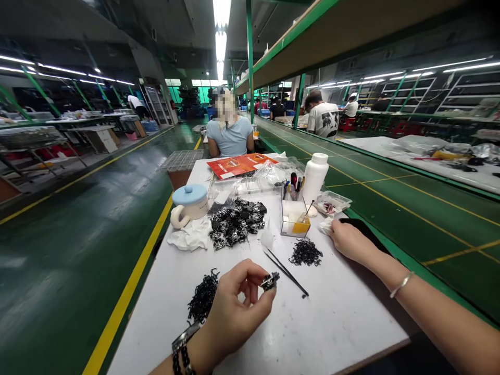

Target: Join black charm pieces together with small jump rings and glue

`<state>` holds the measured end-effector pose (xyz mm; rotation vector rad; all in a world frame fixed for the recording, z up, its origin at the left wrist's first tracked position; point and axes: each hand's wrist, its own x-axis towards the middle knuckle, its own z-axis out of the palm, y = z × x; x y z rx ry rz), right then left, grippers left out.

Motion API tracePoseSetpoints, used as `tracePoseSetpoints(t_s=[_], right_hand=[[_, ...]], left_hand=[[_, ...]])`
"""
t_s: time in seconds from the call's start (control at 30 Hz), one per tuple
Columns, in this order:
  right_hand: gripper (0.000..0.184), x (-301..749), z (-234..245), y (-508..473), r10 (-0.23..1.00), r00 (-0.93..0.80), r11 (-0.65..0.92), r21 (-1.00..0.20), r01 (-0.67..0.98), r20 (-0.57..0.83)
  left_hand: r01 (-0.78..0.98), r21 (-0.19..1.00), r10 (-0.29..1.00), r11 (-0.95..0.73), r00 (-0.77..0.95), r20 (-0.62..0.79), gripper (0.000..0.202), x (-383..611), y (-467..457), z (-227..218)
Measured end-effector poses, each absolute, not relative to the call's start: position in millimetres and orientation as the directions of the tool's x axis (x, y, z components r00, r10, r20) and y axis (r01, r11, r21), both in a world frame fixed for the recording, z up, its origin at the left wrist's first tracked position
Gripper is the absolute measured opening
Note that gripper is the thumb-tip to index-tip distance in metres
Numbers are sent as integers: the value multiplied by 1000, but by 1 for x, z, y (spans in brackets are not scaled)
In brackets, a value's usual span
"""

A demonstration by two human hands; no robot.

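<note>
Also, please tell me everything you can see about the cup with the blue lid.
The white cup has a rounded body and a curved handle on its left side, and it looks like glazed ceramic. Its round, light blue lid sits on top and has a small knob. It stands upright near the edge of the white table. A crumpled white cloth touches its lower side, and a pile of small black parts lies to its right. Its contents are hidden.

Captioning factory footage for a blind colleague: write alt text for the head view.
The left hand pinches a small black-and-silver part beside a heap of black pieces on a white workbench. The right hand rests on it, with tweezers between the hands.
</note>
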<state>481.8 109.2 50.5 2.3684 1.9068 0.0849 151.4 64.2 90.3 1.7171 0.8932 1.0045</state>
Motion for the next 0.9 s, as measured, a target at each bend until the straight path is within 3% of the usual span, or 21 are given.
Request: tracePoseSetpoints(t_s=[0.13,0.3,0.57,0.9], right_hand=[[33,483,49,111,964,264,-261,85,962,-21],[34,482,47,111,958,285,-285,38,958,-6],[32,482,48,110,954,299,-299,14,954,2],[28,475,48,113,965,253,-258,84,962,67]], left_hand=[[117,801,761,-587,417,497,16,152,65,88],[189,623,637,-759,413,651,22,153,68,84],[204,490,529,-848,397,750,28,153,71,82],[327,400,509,-856,398,763,29,153,72,79]])
